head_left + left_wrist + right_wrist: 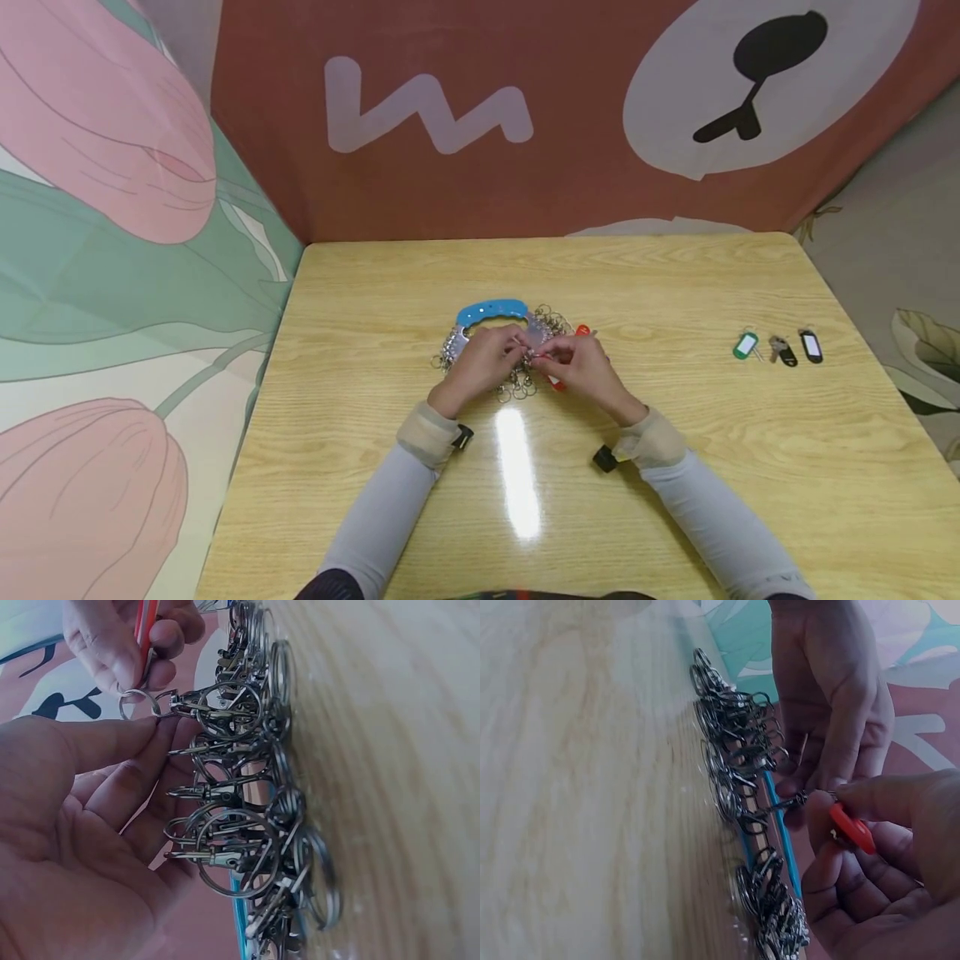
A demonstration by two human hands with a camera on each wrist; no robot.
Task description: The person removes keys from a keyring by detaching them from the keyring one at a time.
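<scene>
A key holder with a blue handle (pixel 491 312) lies on the table, crowded with metal snap clasps and split rings (pixel 238 859). My left hand (pixel 486 360) is at its near edge and pinches one snap clasp (pixel 174 703) between thumb and finger. From the right, my right hand (pixel 585 371) pinches a red key tag (pixel 853 828) by its ring end. The tag's small split ring (pixel 138 704) meets the clasp's hook at the fingertips. Fingers partly hide this joint in the right wrist view.
Two more red tags, one above (pixel 582 331) and one below (pixel 555 383), show around my right hand. At the table's right lie a green key tag (pixel 746 344), a black tag with keys (pixel 784 353) and another black tag (pixel 811 345). Printed cloth stands behind the table.
</scene>
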